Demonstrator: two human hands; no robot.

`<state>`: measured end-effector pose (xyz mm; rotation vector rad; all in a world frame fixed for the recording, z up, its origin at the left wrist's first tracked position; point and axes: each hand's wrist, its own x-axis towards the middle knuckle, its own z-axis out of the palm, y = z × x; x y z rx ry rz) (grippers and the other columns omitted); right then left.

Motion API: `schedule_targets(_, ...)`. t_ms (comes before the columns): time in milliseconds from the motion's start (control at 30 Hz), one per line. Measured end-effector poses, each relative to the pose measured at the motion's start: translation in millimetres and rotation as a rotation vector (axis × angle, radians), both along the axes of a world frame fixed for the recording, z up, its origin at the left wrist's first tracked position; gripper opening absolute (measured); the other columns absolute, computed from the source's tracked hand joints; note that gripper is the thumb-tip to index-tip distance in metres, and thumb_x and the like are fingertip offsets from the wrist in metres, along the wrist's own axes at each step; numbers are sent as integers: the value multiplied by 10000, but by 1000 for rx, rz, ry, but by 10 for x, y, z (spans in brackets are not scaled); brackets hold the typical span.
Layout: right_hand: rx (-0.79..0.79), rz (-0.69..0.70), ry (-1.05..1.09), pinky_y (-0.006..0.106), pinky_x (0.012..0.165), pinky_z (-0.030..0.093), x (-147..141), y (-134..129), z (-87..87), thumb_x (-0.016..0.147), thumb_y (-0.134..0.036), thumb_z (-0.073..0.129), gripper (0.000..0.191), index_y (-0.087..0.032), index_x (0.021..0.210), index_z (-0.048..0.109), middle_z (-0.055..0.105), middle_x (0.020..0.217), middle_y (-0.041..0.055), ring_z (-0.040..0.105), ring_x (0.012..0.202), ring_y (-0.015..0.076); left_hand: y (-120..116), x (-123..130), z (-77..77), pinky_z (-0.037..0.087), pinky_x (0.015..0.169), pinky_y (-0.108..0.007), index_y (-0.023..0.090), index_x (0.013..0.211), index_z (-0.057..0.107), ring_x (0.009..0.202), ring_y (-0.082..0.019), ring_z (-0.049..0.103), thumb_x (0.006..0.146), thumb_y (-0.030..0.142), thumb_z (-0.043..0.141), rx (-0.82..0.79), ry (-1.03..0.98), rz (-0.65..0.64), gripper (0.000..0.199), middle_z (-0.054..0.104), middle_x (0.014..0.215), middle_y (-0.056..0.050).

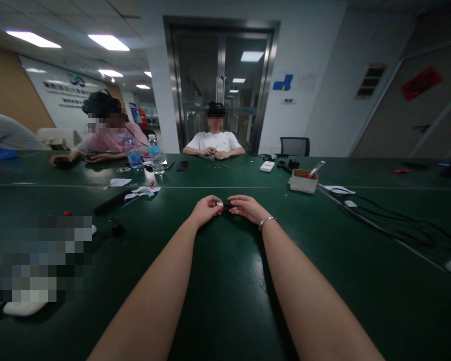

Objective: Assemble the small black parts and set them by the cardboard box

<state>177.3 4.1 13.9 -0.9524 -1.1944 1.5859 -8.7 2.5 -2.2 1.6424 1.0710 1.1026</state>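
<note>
Both arms reach out over the green table (pixel 225 301). Between my hands is a small black object with a shiny silver end (pixel 226 204), too small and dark for me to name its kind. My left hand (pixel 206 210) is closed, pinching the silver end between thumb and fingers. On the other side, my right hand (pixel 247 208) is closed on the black part, with a silver bracelet (pixel 266 221) at the wrist. The fingers hide some of the object.
Left of my hands lie a black tube (pixel 113 201), crumpled paper (pixel 141 192) and a small dark container (pixel 116 227). Farther back stand water bottles (pixel 157 158). A small box (pixel 303 181) and black cables (pixel 391 215) are to the right. People sit across the table.
</note>
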Motion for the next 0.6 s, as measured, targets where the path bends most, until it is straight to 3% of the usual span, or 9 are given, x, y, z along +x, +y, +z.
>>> schedule_targets(233, 30, -2, 22, 226, 675, 587, 7, -29, -20, 783, -5, 603, 211, -110, 964, 636, 685, 782, 65, 686, 632, 122, -3, -10, -19, 473, 600, -255, 131, 923, 576, 622, -118, 604, 771, 274, 637, 10, -8, -13, 217, 630, 689, -30)
schedule_targets(433, 43, 3, 31, 226, 671, 590, 15, -5, -38, 775, -17, 634, 231, -121, 982, 633, 677, 811, 49, 691, 637, 120, 20, -18, -27, 471, 601, -251, 139, 945, 599, 682, -127, 599, 769, 293, 627, 28, 54, 25, 235, 634, 772, -47)
schedule_targets(600, 5, -18, 16, 235, 711, 591, 1, -20, -17, 768, -5, 638, 198, -89, 946, 652, 689, 847, 81, 693, 656, 123, 9, -8, -10, 464, 604, -253, 140, 910, 610, 665, -126, 592, 765, 317, 622, 17, 78, 47, 229, 643, 759, -47)
